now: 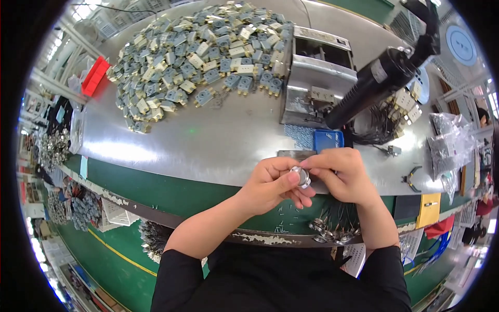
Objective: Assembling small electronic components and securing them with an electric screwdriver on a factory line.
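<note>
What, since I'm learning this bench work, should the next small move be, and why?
Probably press lightly with the right hand at the rim of the round metal part: the left hand pinches that part, and the right hand reaches its upper edge.

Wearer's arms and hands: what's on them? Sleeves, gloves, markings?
Plain black sleeves, ending around the elbows. Forearms bare below. Left hand and right hand ungloved; no watch, bracelet, cable or marking visible.

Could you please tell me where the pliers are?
In the head view, the pliers lie toward the right of the metal tabletop, between the right hand and the plastic bag.
</note>
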A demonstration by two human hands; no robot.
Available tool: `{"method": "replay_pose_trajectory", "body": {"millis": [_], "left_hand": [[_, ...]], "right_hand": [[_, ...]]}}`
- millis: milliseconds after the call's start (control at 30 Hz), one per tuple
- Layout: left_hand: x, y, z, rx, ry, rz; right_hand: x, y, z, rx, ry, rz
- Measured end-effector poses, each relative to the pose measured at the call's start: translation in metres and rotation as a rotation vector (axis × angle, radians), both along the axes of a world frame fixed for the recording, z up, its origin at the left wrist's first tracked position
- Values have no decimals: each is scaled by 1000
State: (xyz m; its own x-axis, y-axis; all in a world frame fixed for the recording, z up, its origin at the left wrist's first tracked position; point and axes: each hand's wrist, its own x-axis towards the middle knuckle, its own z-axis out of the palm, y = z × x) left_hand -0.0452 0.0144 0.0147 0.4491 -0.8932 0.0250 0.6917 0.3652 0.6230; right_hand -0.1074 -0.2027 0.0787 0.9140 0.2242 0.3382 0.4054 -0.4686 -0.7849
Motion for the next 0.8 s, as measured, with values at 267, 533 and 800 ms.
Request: {"method": "replay_pose_trajectory", "body": {"millis": [267, 533, 800], "left_hand": [[12, -1, 7, 264, -137, 163], [6, -8, 10, 550, -875, 459], [21, -2, 6, 310, -696, 367]], "right_hand": [[-1, 12, -2, 39, 85, -50], [1, 11, -10, 138, 95, -51], [3, -2, -3, 139, 306, 6]]}}
